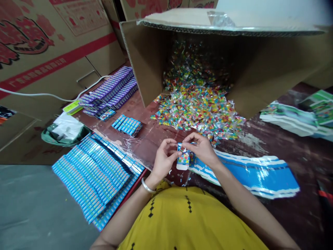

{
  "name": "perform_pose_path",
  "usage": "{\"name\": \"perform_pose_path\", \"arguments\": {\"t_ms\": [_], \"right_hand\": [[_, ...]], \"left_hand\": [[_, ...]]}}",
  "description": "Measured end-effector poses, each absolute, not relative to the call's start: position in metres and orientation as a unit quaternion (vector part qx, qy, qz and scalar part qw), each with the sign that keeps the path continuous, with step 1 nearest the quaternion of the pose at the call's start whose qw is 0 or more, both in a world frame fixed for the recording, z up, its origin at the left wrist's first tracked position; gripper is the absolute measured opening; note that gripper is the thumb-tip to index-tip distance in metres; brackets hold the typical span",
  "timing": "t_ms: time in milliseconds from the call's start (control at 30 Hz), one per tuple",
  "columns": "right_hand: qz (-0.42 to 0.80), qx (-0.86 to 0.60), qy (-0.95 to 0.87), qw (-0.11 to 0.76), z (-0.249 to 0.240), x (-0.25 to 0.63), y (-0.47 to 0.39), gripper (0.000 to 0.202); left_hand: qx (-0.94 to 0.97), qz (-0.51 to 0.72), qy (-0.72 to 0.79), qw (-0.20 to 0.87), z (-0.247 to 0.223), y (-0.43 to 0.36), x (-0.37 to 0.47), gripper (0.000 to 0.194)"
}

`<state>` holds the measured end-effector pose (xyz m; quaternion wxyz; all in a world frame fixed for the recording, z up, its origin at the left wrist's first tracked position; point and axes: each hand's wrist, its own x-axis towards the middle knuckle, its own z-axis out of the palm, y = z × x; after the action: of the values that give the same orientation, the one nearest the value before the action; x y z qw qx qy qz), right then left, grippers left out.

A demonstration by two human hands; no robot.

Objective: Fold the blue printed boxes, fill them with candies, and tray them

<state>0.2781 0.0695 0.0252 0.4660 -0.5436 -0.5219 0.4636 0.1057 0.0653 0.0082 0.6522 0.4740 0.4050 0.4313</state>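
Observation:
Both hands meet at a small blue printed box in front of the yellow shirt. My left hand pinches its left side between thumb and fingers. At the box's upper right, my right hand has its fingers closed on the edge. A white flap shows at the bottom of the box. Just beyond the hands lies a pile of clear packets of colourful candy, spilling from a large cardboard box on its side. Flat blue cartons are fanned out to the right of the hands.
Rows of blue boxes stand at the left table edge. A short row of blue boxes and stacked purple boxes lie farther back. Green flat cartons are at the right. A green bag and white cable are at the left.

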Motion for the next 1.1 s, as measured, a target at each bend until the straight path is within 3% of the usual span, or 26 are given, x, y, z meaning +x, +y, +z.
{"name": "perform_pose_path", "arguments": {"t_ms": [333,467,633,800,1100], "right_hand": [[0.537,-0.542,-0.499,0.411,0.023,0.291,0.083,0.030],[0.475,-0.551,-0.552,0.408,0.026,0.287,0.079,0.026],[0.403,-0.545,-0.647,0.350,0.036,0.285,0.064,0.021],[0.301,-0.545,-0.749,0.225,0.044,0.283,0.048,0.082],[0.298,-0.561,-0.752,0.177,0.038,0.318,0.052,0.092]], "left_hand": [[0.532,0.412,0.386,0.631,0.013,0.064,0.103,0.044],[0.539,0.405,0.390,0.627,0.013,0.064,0.101,0.050],[0.530,0.405,0.393,0.633,0.008,0.068,0.099,0.038],[0.493,0.434,0.396,0.642,0.003,0.074,0.099,0.035],[0.544,0.309,0.429,0.652,0.001,0.086,0.089,0.037]]}}
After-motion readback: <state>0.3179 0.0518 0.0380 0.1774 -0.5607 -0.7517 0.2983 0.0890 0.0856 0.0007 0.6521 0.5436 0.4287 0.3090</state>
